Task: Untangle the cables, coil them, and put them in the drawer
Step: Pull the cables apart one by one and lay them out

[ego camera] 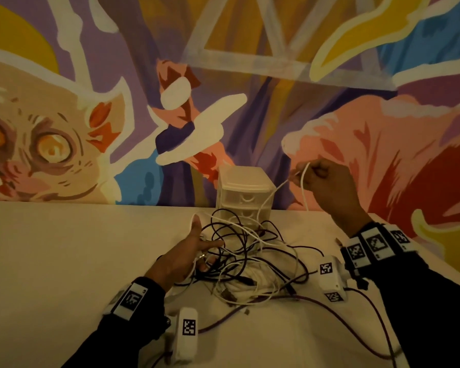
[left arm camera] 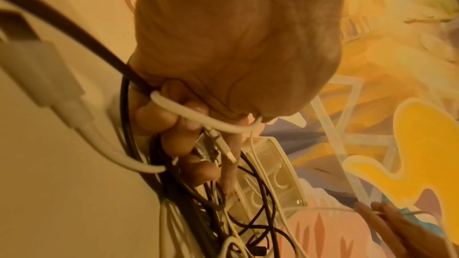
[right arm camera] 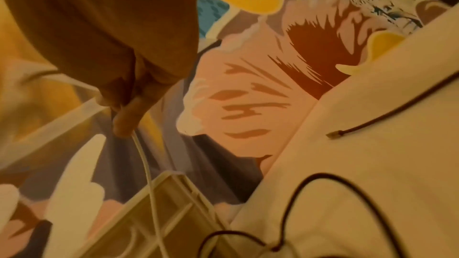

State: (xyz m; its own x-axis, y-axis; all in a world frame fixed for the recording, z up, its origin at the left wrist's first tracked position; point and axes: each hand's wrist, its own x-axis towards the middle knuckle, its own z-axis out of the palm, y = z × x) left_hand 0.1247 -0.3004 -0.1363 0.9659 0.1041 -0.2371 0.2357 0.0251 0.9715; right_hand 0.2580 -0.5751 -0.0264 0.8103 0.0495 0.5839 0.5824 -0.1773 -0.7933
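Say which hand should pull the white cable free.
Right: the right hand pinches the white cable, raised above the tangle; the left hand rests on it, probably better for pinning.

Head view downward, wrist views close, sharing drawer unit [ego camera: 243, 192]

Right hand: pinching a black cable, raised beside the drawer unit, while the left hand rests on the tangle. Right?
No: the cable that the right hand pinches is white, not black, as the right wrist view shows. The rest holds: it is raised beside the drawer unit, and the left hand rests on the tangle.
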